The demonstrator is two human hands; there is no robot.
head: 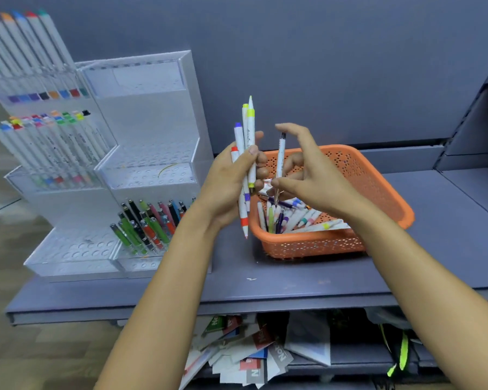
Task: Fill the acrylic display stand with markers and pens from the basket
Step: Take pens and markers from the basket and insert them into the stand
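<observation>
Part-filled acrylic display stand [150, 114] at left, left hand [228, 178] raised, grip curled round a bunch of white markers [247, 153], right hand [307, 175] beside it, thumb-and-finger grip pinching one thin pen [280, 161] upright over the orange basket [378, 187] on the shelf [434, 249].

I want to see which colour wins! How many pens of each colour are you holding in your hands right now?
Red marker: 1
Blue-purple marker: 1
Yellow markers: 2
Thin pen with a dark top: 1
Total: 5. The 4 markers are in the left hand and the thin pen is in the right hand. Yellow wins.
</observation>
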